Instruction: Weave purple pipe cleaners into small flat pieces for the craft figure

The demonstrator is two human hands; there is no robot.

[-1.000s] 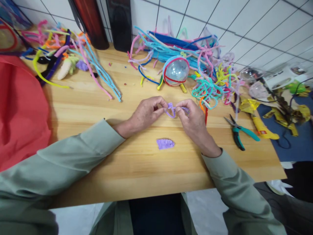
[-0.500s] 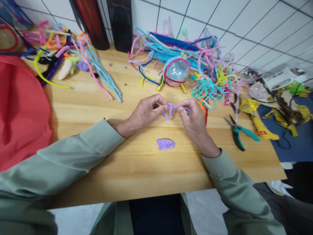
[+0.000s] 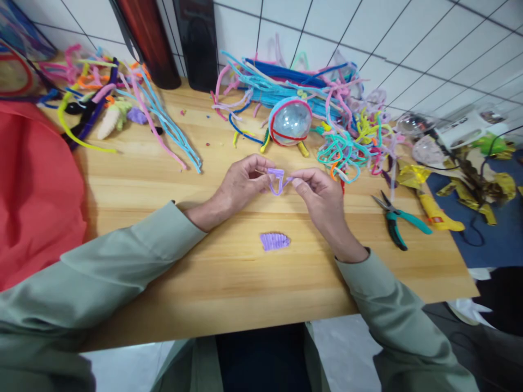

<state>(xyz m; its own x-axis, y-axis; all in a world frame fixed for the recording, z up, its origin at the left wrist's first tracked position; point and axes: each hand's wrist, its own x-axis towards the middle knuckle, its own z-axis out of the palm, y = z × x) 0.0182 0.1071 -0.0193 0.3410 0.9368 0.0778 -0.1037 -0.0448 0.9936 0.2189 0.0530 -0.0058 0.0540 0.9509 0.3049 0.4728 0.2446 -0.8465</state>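
Between my two hands is a purple pipe cleaner (image 3: pixel 278 189), folded into short bends at its left end and hanging in a loop below. My left hand (image 3: pixel 248 177) pinches the folded end between thumb and fingers. My right hand (image 3: pixel 321 196) is closed on the other end, thumb against forefinger. Both hands are held above the wooden table (image 3: pixel 229 272). Below them lies a flat purple piece (image 3: pixel 275 241) of tightly zigzagged pipe cleaner, touched by neither hand.
Pliers (image 3: pixel 395 220) with teal and black handles lie at the right, beside a yellow-handled tool (image 3: pixel 439 213). Bundled pipe cleaners (image 3: pixel 281 90) and a clear ball (image 3: pixel 291 121) sit at the back. Red cloth (image 3: pixel 38 190) covers the left side; a dark red flask (image 3: pixel 153 43) stands behind.
My right hand's fingers have shifted along the purple pipe cleaner and opened a little. The folded end now shows more beside my left fingertips. The flat purple piece stays on the table.
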